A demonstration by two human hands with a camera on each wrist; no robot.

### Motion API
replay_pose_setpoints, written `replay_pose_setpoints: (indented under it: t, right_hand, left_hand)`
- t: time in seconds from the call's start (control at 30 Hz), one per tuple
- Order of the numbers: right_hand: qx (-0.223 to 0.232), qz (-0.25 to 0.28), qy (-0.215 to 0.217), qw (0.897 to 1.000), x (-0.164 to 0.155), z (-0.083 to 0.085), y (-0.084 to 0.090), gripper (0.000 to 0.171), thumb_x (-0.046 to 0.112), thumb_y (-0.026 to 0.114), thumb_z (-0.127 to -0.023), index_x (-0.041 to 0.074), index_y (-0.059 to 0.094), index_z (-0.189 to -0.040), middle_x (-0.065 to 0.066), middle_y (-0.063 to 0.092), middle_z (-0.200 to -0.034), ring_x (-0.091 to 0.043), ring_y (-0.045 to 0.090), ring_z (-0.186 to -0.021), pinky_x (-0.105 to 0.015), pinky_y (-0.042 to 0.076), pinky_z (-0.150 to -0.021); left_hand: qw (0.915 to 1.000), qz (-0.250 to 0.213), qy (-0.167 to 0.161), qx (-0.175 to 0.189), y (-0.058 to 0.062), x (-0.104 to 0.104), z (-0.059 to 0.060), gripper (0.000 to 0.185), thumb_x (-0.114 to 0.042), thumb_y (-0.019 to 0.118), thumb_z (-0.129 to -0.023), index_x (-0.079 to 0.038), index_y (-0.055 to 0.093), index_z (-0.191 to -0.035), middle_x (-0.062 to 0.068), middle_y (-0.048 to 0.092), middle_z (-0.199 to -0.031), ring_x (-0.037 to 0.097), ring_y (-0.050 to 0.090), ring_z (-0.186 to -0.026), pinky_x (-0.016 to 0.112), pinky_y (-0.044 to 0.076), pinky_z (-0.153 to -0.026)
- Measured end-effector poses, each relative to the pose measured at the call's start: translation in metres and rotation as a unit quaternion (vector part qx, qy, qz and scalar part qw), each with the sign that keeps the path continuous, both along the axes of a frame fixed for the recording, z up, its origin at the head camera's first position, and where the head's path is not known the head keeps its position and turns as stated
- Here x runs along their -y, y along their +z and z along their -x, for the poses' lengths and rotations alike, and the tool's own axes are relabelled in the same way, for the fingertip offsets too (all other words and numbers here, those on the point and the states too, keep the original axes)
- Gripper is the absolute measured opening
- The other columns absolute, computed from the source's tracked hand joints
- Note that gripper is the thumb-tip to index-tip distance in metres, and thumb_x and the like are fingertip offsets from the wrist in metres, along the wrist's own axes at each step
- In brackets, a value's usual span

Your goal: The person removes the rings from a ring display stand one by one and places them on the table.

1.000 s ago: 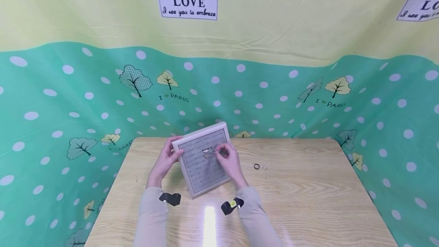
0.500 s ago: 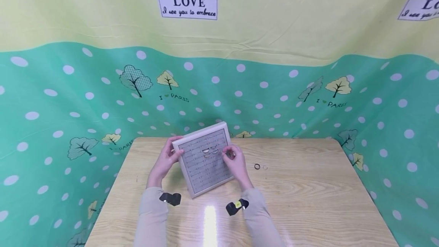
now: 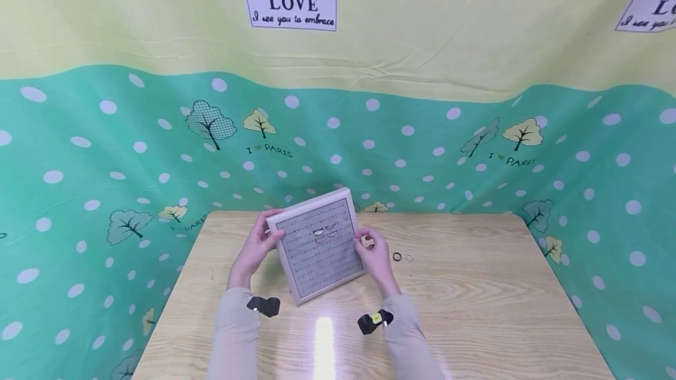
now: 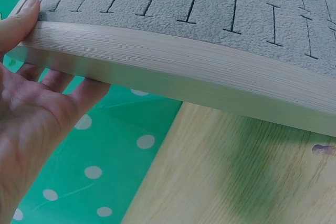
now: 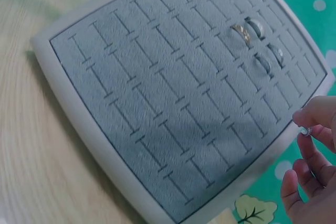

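Note:
A ring display tray [image 3: 303, 274] with a pale frame and a grey slotted pad stands tilted on the table. My left hand [image 3: 254, 249] grips its upper left edge, thumb on the front rim and fingers behind, as the left wrist view shows. Several rings sit in the slots, among them a gold ring [image 5: 241, 34] and a silver ring [image 5: 255, 27]. By the tray's right edge, my right hand [image 3: 376, 253] pinches a small shiny ring [image 5: 305, 130] between thumb and forefinger. Most of that ring is hidden by the fingertips.
On the wooden table [image 3: 475, 304], to the right of my right hand, lie a black ring [image 3: 397, 257] and a thin pale ring [image 3: 409, 258]. A green dotted cloth [image 3: 401, 175] hangs behind the table and along its sides.
My right hand has moved right, from the rings in the pad to the tray's right edge. My left hand and the tray have stayed in place.

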State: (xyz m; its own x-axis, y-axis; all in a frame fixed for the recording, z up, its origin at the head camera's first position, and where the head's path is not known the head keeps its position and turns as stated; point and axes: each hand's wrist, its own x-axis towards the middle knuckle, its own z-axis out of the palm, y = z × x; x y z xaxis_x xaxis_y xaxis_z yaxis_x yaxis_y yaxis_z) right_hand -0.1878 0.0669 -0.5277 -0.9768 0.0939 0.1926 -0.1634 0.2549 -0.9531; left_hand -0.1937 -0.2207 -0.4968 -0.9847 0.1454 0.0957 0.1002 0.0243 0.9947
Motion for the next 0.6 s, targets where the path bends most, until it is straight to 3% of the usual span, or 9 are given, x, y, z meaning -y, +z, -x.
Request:
replay_pose_setpoints:
  t: [0.3,0.6]
  right_hand:
    - [-0.004,-0.001,-0.014,1.0,-0.012,-0.003,-0.013,0.006,0.0,0.068,-0.082,0.001,0.066,-0.088,-0.011,0.061,-0.098,-0.028,0.049,-0.092,-0.03,0.042,-0.072]
    - [0.016,-0.002,-0.026,1.0,-0.026,-0.008,-0.025,0.011,-0.005,0.066,-0.081,0.001,0.066,-0.09,-0.011,0.061,-0.1,-0.031,0.05,-0.095,-0.03,0.042,-0.074]
  left_hand:
    - [1.0,0.002,0.0,0.004,0.001,0.001,0.0,0.048,0.004,0.055,-0.094,-0.008,0.039,-0.137,0.023,0.047,-0.119,0.023,0.061,-0.097,0.04,0.053,-0.081]
    - [0.9999,0.007,0.0,0.009,0.003,0.0,0.001,0.048,0.004,0.055,-0.094,-0.008,0.039,-0.138,0.025,0.048,-0.12,0.026,0.061,-0.098,0.042,0.054,-0.081]
